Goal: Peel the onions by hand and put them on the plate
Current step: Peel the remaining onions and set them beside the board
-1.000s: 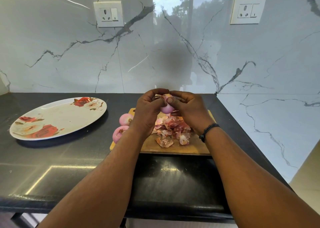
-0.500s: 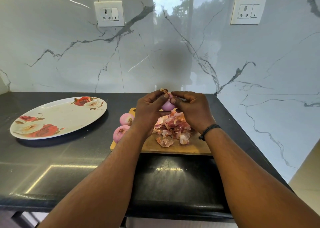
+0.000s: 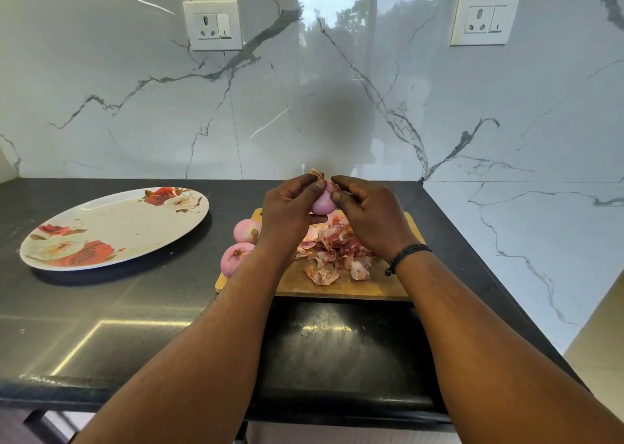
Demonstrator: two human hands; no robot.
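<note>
Pale pink and smooth, the small peeled onion (image 3: 322, 203) sits between both hands above the wooden chopping board (image 3: 341, 286), with only its rounded lower half showing. Its upper part is covered by thumbs and fingertips, so where the peel ends is hard to make out. Its long axis runs roughly upright: the round end points down toward the board and a dry papery tuft of skin (image 3: 316, 173) sticks up at the top. The left hand (image 3: 290, 212) curls its fingers round the onion's left side, thumb pressed near the top. The right hand (image 3: 369, 212), a black cord band on its wrist, pinches the onion's upper right side; what lies under those fingertips is hidden.

The left forearm partly covers two more pink onions (image 3: 241, 242) at the board's left edge, and a heap of reddish papery skins (image 3: 332, 249) lies on the board under the hands. The oval white plate with red roses (image 3: 111, 227) lies well apart to the left on the black stone counter (image 3: 135, 308).
</note>
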